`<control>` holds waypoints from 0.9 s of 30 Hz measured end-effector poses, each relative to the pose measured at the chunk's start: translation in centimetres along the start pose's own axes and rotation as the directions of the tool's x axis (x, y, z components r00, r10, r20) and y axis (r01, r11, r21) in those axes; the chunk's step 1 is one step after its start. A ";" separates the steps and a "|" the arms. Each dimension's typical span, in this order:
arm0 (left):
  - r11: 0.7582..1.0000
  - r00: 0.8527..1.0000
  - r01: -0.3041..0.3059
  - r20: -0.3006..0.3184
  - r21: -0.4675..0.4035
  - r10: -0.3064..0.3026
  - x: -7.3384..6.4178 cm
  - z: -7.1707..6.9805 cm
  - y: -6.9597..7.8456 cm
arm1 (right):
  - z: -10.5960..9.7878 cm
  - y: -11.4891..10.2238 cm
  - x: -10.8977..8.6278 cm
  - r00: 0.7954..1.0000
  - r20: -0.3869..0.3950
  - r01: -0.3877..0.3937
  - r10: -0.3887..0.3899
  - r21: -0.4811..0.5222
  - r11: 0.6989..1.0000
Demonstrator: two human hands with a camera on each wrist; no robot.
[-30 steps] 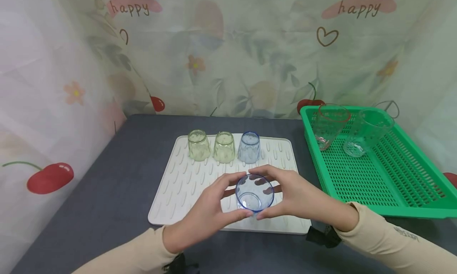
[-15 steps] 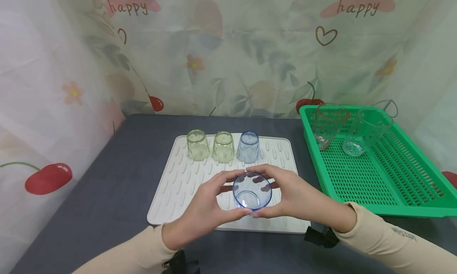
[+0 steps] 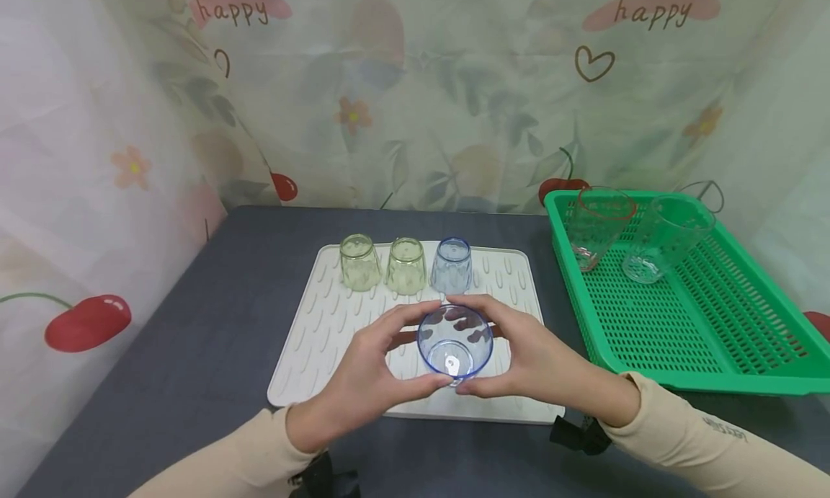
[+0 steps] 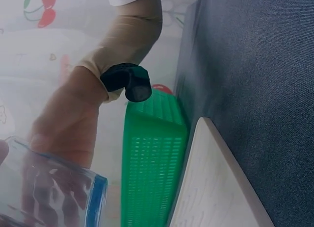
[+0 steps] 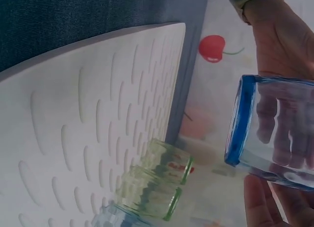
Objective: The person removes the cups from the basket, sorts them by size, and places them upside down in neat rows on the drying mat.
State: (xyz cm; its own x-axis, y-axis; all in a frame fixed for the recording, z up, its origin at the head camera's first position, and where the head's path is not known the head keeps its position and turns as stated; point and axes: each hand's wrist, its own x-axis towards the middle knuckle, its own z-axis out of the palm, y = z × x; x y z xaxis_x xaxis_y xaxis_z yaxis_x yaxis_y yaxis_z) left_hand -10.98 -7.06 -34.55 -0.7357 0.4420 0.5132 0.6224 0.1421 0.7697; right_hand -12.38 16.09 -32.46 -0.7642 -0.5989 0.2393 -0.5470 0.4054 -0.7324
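Observation:
A blue-tinted drinking glass (image 3: pixel 454 347) is held above the white ribbed mat (image 3: pixel 324 339), its mouth facing up toward the head camera. My left hand (image 3: pixel 366 365) grips its left side, thumb in front and fingers behind. On the other side my right hand (image 3: pixel 528 354) grips it the same way. Both wrist views show fingers through the clear wall, and a thick blue end (image 5: pixel 240 120) pointing toward the mat. Along the mat's back stand a green-tinted glass (image 3: pixel 360 265), another green-tinted glass (image 3: pixel 406 269) and a blue-tinted glass (image 3: pixel 452 269), all upside down.
A green plastic basket (image 3: pixel 694 379) stands right of the mat. Inside it lean a red-rimmed glass (image 3: pixel 598 231) and a clear glass mug (image 3: pixel 668 238). Dark grey cloth (image 3: pixel 194 325) covers the table; a printed curtain (image 3: pixel 415 145) hangs behind.
Both hands and the held glass have shifted slightly left and up in the head view. The glasses on the mat and in the basket have stayed in place.

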 end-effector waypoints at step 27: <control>0.971 1.000 -0.021 0.017 -0.239 0.026 0.2 -1.2 1.3 | -0.8 0.9 -0.7 1.000 -0.007 -0.028 0.029 0.030 0.999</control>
State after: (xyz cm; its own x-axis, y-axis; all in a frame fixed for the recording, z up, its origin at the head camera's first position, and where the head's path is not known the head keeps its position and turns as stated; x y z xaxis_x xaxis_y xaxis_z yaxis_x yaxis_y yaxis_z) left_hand -10.66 -7.88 -33.00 -0.7145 0.4606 0.5267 0.5560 -0.0832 0.8270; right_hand -12.64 17.47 -32.77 -0.7818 -0.5825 0.2225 -0.5146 0.4012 -0.7578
